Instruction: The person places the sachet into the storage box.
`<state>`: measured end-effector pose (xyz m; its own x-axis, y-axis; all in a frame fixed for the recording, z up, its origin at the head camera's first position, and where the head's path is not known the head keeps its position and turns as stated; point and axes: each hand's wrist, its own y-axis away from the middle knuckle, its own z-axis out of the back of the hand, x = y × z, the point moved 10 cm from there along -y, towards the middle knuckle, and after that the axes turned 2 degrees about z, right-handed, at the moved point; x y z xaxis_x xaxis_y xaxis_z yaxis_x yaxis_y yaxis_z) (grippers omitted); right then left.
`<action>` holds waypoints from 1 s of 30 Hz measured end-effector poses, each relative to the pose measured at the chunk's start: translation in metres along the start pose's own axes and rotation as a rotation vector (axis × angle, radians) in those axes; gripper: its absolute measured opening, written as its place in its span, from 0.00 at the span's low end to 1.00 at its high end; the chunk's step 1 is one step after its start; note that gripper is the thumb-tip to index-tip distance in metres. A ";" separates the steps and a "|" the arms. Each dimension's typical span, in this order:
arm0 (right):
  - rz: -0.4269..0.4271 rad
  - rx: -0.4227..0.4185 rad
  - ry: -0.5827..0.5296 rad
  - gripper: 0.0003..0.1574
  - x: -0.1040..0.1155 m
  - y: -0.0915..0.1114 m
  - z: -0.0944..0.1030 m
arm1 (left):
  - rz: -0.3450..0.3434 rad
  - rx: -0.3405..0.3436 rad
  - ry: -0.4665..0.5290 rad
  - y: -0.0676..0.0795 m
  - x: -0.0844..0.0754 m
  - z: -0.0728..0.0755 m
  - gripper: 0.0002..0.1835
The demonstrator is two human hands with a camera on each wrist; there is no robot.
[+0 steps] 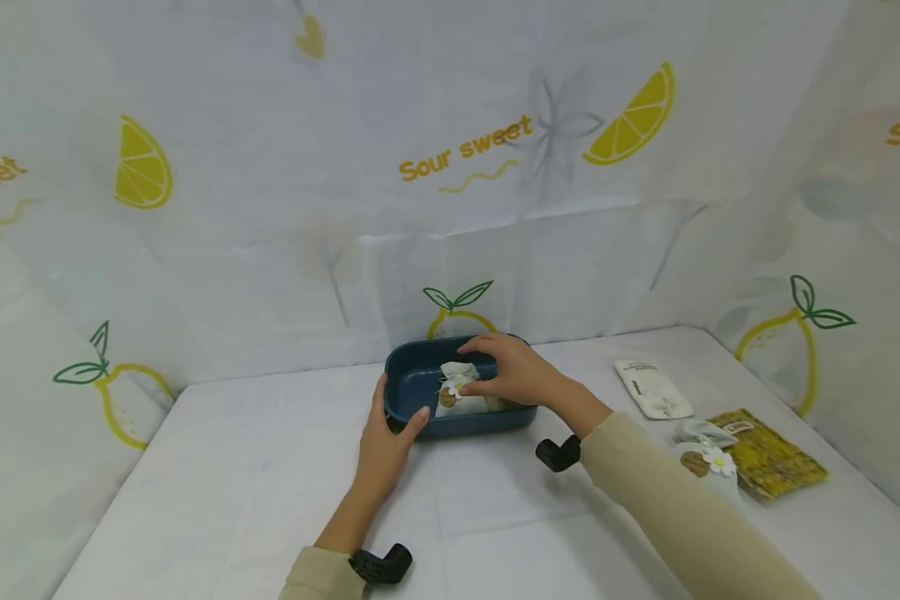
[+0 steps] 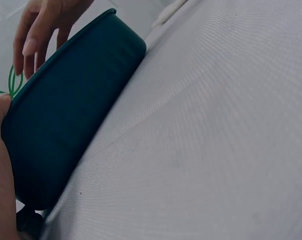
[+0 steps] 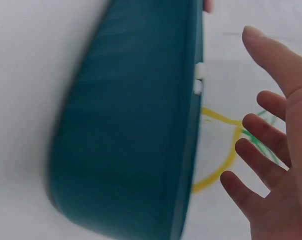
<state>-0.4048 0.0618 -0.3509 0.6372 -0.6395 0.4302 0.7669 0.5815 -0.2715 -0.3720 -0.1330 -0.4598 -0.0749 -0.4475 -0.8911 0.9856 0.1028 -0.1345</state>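
At the left, a printed lemon slice [image 1: 142, 164] shows on the white backdrop [image 1: 255, 167] behind the white-covered table [image 1: 247, 475]. Further right, the left hand [image 1: 382, 446] grips the left end of a blue bin [image 1: 476, 427], thumb on its near rim, fingers along its left side. The bin sits at the table's far side, by the backdrop. In its right half lies a pale pouch [image 1: 465, 406] with a white flower; something beige beside it is mostly hidden. The right hand [image 1: 521, 371] hangs over that half, fingers spread and loose, nothing held. Well to the right, a white packet [image 1: 651, 389] lies farthest; nearer, a second flowered pouch [image 1: 708, 460], partly behind the right sleeve [image 1: 667, 492], overlaps a yellow patterned packet [image 1: 776, 458].
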 end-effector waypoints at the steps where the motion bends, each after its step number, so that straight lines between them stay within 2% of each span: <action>1: 0.002 -0.007 -0.002 0.40 0.001 0.003 0.005 | 0.005 0.000 -0.001 0.000 0.001 0.000 0.51; 9: 0.025 -0.068 -0.028 0.42 0.012 0.045 0.036 | 0.010 0.006 -0.005 0.001 0.000 0.000 0.50; 14: 0.044 -0.134 -0.004 0.43 0.010 0.076 0.055 | -0.005 0.011 0.000 0.002 -0.003 0.000 0.51; 22: 0.046 -0.216 0.057 0.44 -0.007 0.120 0.079 | 0.001 0.015 -0.001 0.000 -0.002 0.001 0.51; 30: 0.018 -0.295 0.153 0.46 -0.028 0.172 0.092 | 0.002 0.017 -0.021 0.000 -0.001 0.001 0.51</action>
<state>-0.2976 0.2260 -0.3301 0.6377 -0.7116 0.2947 0.7303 0.4370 -0.5251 -0.3720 -0.1337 -0.4586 -0.0704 -0.4660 -0.8820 0.9881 0.0885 -0.1256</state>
